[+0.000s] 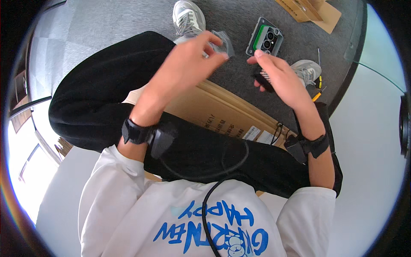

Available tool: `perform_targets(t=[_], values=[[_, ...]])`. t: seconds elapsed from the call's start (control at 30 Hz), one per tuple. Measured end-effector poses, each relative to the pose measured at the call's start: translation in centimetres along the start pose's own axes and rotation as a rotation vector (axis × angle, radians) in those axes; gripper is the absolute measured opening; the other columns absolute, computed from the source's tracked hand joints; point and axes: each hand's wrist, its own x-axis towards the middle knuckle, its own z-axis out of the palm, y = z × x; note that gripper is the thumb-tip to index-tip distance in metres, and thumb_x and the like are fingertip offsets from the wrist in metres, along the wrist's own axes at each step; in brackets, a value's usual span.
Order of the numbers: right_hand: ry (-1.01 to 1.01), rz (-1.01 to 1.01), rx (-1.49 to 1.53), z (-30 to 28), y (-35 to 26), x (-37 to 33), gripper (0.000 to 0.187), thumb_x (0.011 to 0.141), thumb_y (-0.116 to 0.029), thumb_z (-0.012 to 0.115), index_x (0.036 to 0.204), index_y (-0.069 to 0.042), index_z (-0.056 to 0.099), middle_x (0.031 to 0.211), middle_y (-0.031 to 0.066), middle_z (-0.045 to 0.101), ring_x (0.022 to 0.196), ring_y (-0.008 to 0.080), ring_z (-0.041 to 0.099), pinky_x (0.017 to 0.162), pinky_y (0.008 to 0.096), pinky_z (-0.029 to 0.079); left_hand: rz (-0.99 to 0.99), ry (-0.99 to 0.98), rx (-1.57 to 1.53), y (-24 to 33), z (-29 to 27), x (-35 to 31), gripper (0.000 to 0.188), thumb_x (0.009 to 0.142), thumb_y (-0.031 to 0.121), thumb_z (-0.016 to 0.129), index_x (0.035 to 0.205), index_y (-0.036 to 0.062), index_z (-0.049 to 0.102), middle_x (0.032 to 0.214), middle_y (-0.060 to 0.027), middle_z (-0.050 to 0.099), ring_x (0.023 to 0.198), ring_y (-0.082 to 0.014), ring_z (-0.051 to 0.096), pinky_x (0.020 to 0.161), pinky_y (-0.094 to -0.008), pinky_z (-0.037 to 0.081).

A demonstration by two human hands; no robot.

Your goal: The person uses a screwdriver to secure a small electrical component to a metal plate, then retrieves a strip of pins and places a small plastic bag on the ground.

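Note:
My right hand (280, 79) is closed around a small black holder (267, 81) with a row of silvery bits along it; the palm hides part of it. To the left, my left hand (188, 60) hovers with its fingers bent and the thumb apart from them, and I see nothing between them. Behind its fingertips a clear plastic bag (227, 43) lies on the carpet by the left shoe. Just beyond the right hand sits a grey housing (262, 26) with a green-edged unit (267, 39) inside it, showing dark round lenses.
A cardboard box (184, 105) lies between my legs. Beside the right shoe (306, 70) are a yellow-and-black tool (318, 82) and a yellow-handled screwdriver (317, 96). An opened carton (302, 9) stands at the far right. A black cable (205, 205) runs over my shirt.

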Motion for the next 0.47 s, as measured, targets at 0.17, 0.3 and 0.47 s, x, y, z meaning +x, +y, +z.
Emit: perform_targets(t=[0.17, 0.3, 0.47], values=[[0.018, 0.06, 0.052, 2.2, 0.0, -0.4, 0.062, 0.104, -0.057, 0.041, 0.102, 0.001, 0.063, 0.077, 0.0047, 0.058, 0.071, 0.0144, 0.059, 0.065, 0.031, 0.048, 0.124, -0.27, -0.153, 1.4, 2.3, -2.3, 0.064, 0.081, 0.008, 0.076, 0.138, 0.0044, 0.047, 0.127, -0.0166, 0.055, 0.113, -0.0293, 0.06, 0.091, -0.0386, 0.053], [0.131, -0.077, -0.094, 3.6, -0.8, -2.7, 0.057, 0.106, -0.052, 0.038, 0.101, 0.001, 0.059, 0.08, 0.0134, 0.061, 0.077, 0.0286, 0.064, 0.071, 0.0393, 0.049, 0.134, -0.268, -0.182, 1.4, 3.3, -3.1, 0.056, 0.081, 0.006, 0.075, 0.131, 0.0017, 0.049, 0.125, -0.0194, 0.056, 0.109, -0.0339, 0.062, 0.091, -0.0399, 0.053], [0.153, -0.005, -0.056, 4.7, -0.4, -3.6, 0.053, 0.106, -0.051, 0.036, 0.109, -0.002, 0.057, 0.095, 0.0213, 0.067, 0.088, 0.0393, 0.067, 0.079, 0.0453, 0.049, 0.031, -0.334, -0.321, 1.7, 3.3, -3.1, 0.055, 0.082, 0.006, 0.074, 0.131, 0.004, 0.05, 0.133, -0.0218, 0.055, 0.112, -0.0325, 0.063, 0.09, -0.0386, 0.054]])
